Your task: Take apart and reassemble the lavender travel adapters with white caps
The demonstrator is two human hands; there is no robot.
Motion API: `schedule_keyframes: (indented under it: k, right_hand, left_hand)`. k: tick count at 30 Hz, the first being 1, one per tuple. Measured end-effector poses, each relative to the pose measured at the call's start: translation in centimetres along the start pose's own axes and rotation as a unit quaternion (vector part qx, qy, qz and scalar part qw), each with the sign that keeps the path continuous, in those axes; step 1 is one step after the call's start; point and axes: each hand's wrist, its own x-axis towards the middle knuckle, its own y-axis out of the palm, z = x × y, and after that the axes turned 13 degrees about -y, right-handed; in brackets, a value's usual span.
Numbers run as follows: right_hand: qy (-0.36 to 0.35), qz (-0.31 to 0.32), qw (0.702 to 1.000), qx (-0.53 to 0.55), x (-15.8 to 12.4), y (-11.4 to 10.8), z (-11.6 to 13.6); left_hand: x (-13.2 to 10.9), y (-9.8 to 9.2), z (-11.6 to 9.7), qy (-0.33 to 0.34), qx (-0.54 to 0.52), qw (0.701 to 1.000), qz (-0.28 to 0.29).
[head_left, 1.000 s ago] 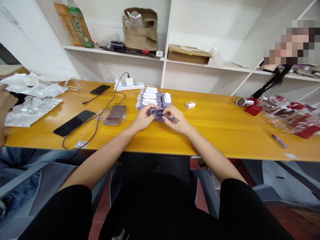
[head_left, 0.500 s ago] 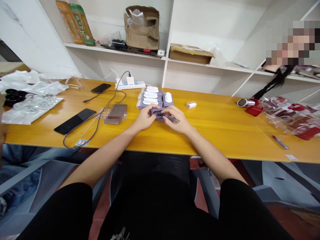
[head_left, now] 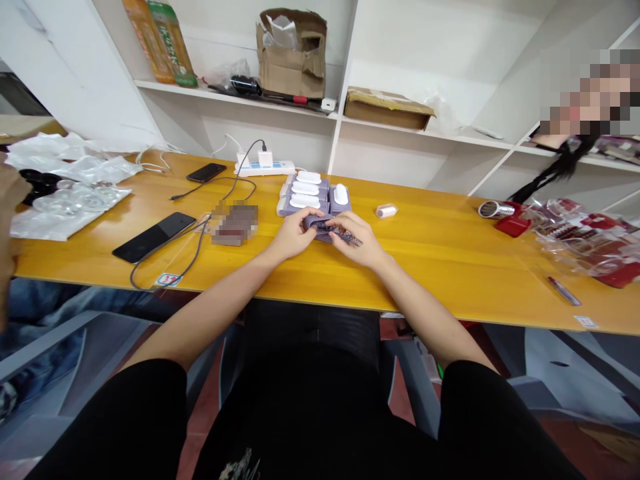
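My left hand [head_left: 294, 235] is closed around a small grey-purple plastic case [head_left: 316, 221] with a dark hollow facing up. My right hand [head_left: 356, 241] pinches a thin dark patterned strip [head_left: 349, 237] against the case's right side; fingers hide where the two meet. Just beyond my hands stand several similar grey-purple cases [head_left: 284, 207] in a close group. White ribbed oval pieces [head_left: 305, 189] lie on top of them, and one more white piece [head_left: 341, 194] sits on the separate case at right.
Beside the group lies a small pale pink piece [head_left: 386, 211]. At left are a black phone [head_left: 154, 237], a smaller phone [head_left: 205, 173], a dark cable and a power strip [head_left: 265, 168]. Red and clear plastic parts [head_left: 590, 240] and a pen [head_left: 564, 291] lie at right. Another person's head shows upper right.
The view has shifted slightly. Both hands stay at the case, with the right fingers moved only a little on the strip.
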Motion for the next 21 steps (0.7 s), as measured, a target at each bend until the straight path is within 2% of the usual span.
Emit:
schedule_keyframes:
  k: [8,14,21]
  right_hand:
    - [0.011,0.014,1.000,0.007,-0.1,0.2,0.0]
    - [0.003,0.019,1.000,0.009,-0.1,0.4,0.1]
    - [-0.027,0.009,1.000,0.007,-0.1,0.5,0.4]
  left_hand:
    - [-0.1,-0.1,0.0,-0.016,0.025,0.999,-0.016]
    - [0.0,0.0,-0.1,-0.005,0.033,0.999,-0.018]
    - [-0.7,0.3,-1.5,-0.002,0.098,0.994,-0.050]
